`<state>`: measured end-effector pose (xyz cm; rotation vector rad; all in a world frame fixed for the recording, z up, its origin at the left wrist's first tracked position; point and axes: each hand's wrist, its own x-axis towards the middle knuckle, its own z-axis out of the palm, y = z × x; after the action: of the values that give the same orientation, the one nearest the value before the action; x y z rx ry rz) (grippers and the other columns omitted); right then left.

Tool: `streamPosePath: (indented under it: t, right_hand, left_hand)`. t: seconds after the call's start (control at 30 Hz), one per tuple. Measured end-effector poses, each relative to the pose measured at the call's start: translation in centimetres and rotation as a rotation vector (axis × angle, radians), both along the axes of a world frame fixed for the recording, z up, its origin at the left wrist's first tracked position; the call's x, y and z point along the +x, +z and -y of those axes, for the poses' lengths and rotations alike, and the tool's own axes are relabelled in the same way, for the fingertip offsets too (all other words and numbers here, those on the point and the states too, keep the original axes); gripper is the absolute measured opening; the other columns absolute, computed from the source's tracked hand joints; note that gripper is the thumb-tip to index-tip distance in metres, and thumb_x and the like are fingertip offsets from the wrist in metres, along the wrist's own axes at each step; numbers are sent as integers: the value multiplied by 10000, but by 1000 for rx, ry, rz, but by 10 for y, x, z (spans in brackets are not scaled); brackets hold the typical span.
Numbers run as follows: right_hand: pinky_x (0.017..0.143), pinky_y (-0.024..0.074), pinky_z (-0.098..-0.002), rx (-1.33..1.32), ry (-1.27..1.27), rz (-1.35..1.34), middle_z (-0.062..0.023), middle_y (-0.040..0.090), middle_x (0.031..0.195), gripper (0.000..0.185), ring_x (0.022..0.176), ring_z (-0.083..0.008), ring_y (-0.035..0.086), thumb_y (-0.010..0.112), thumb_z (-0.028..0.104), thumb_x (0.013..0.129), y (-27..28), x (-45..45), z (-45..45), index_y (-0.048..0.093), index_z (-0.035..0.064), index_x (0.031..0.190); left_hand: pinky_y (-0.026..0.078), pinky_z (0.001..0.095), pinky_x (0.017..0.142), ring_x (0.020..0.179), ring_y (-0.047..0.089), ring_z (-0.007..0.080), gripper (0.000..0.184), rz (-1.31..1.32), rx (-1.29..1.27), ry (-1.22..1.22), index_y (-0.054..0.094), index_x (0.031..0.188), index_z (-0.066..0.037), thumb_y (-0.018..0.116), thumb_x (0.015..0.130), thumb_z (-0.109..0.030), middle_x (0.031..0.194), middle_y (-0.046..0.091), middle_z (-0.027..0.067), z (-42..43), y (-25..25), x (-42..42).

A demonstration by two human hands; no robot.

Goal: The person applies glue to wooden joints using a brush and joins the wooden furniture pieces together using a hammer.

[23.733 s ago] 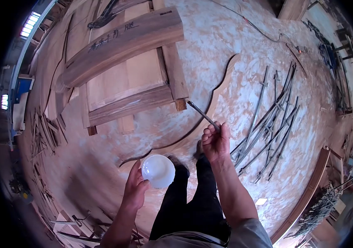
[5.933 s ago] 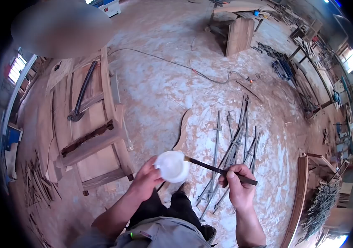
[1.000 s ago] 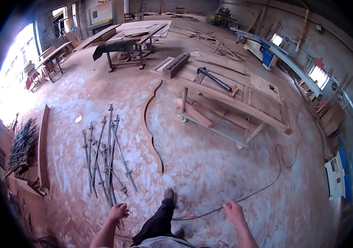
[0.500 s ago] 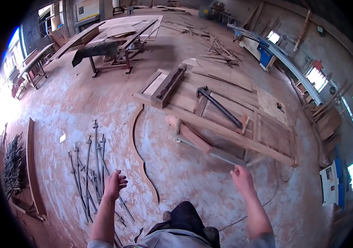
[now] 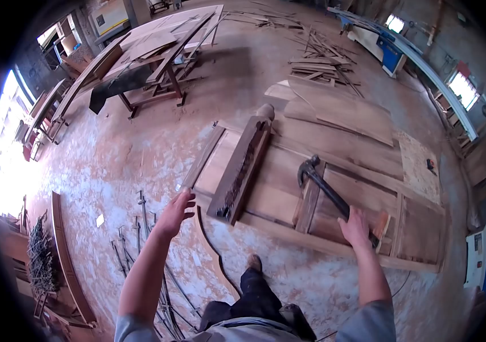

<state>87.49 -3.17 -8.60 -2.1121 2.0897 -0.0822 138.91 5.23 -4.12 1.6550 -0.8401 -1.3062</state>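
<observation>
My right hand [image 5: 356, 228] is closed round the lower handle of a dark claw hammer [image 5: 328, 191], which lies across a framed wooden panel [image 5: 339, 246]. The hammer's head points away from me, resting near a short crosspiece. My left hand [image 5: 176, 214] has its fingers apart and holds nothing. It is close to the panel's left end, beside a thick wooden beam [image 5: 238, 171] that lies across the panel. The beam's top has a dark, rough groove. A small block of reddish wood [image 5: 382, 223] lies by the hammer's handle end.
Metal clamps [image 5: 166, 285] lie on the floor at lower left, beside a curved wooden strip [image 5: 211, 249]. Thin boards [image 5: 339, 108] lie beyond the panel. A worktable with sheets [image 5: 157, 48] stands at upper left, a blue and white machine [image 5: 390, 56] at upper right.
The panel is nearer in view than before. My right hand has reached forward and taken hold of the hammer's handle. My left hand has moved forward to the panel's left end, its fingers apart.
</observation>
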Motion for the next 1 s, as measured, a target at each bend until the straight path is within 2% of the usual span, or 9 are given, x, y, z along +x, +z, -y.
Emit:
streamPosePath:
  t: [0.17,0.23,0.3,0.47,0.63,0.7,0.87,0.97,1.0]
  right_hand:
    - [935,469,-473,216,-63,48,-262,624,1100,487,1080,-405,582,702,318,829,-10,8,48,564,-18,1153]
    - [885,496,-478,274,-81,51,-250,647,1046,452,1020,-398,617,716,327,813,-11,9,61,585,-12,1082]
    - [852,509,-476,341,-79,81,-243,664,984,432,977,-400,637,727,331,796,-7,14,70,602,-14,1024]
    - [673,529,-423,438,-163,262,-182,671,770,316,751,-328,678,723,278,802,27,49,61,618,-6,894]
    - [436,412,-267,517,-485,1268,-18,547,628,119,480,-91,522,659,141,873,2,106,-21,573,60,857]
    - [440,441,-271,475,-504,1580,-22,540,610,130,479,-112,533,650,96,878,15,152,-35,549,43,939]
    - [425,440,-281,355,-756,1619,-37,538,609,114,449,-142,520,621,64,903,0,239,-58,508,66,919]
    - [602,563,-326,296,-747,1764,-179,677,969,112,805,-213,678,604,81,935,-24,271,-82,515,49,995]
    - [729,587,-375,343,-798,1809,-233,619,1189,109,1021,-267,648,599,77,941,-29,279,-87,525,43,1014]
  left_hand:
    - [428,420,990,1226,504,291,793,0,110,-93,423,1395,32,443,946,-622,1383,492,179,107,-27,-14]
    - [456,397,930,1115,544,220,614,-103,157,-134,518,1286,-72,448,963,-589,1233,569,86,143,-61,-12]
    - [432,421,979,1221,498,272,839,-132,227,-230,454,1381,25,428,924,-678,1364,503,176,164,-44,-27]
    - [425,434,990,1226,495,285,865,8,306,-203,445,1404,14,409,918,-701,1384,506,173,191,-64,-30]
    - [397,402,1029,1235,503,274,800,25,299,-214,467,1391,22,403,953,-644,1372,532,174,203,-62,-33]
    - [384,368,1043,1219,518,261,752,99,236,-226,490,1366,40,407,976,-598,1348,554,176,209,-87,-28]
    - [431,352,961,1099,562,226,665,-82,167,-243,537,1299,40,439,987,-539,1247,595,130,193,-86,-21]
    - [402,339,1016,1154,553,224,598,-115,50,-291,533,1308,45,411,1021,-465,1204,624,169,176,-125,-8]
    - [413,352,1014,1154,559,243,555,-100,75,-356,531,1314,17,399,1027,-440,1176,631,173,175,-114,-7]
